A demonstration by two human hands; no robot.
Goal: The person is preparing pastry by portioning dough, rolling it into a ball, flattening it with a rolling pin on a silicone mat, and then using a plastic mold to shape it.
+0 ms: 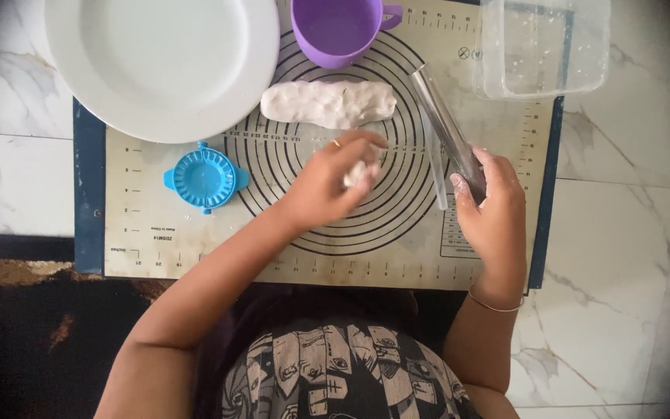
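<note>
The left hand (327, 182) pinches a small dough piece (354, 172) over the mat (397, 240), while the right hand (490, 209) closes firmly around the clear rolling pin (447, 128), ready beside it.

Both arms are bare to the shoulder. The left hand (327, 182) wears a thin gold ring; a slim gold bangle (495, 305) circles the right wrist. A dark garment (343, 372) shows black-and-white cartoon faces.

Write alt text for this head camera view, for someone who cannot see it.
Seen from above, a person's left hand pinches a small piece of dough over a baking mat, while the right hand grips a clear rolling pin. A dough log, white plate, purple cup and blue press lie nearby.
</note>
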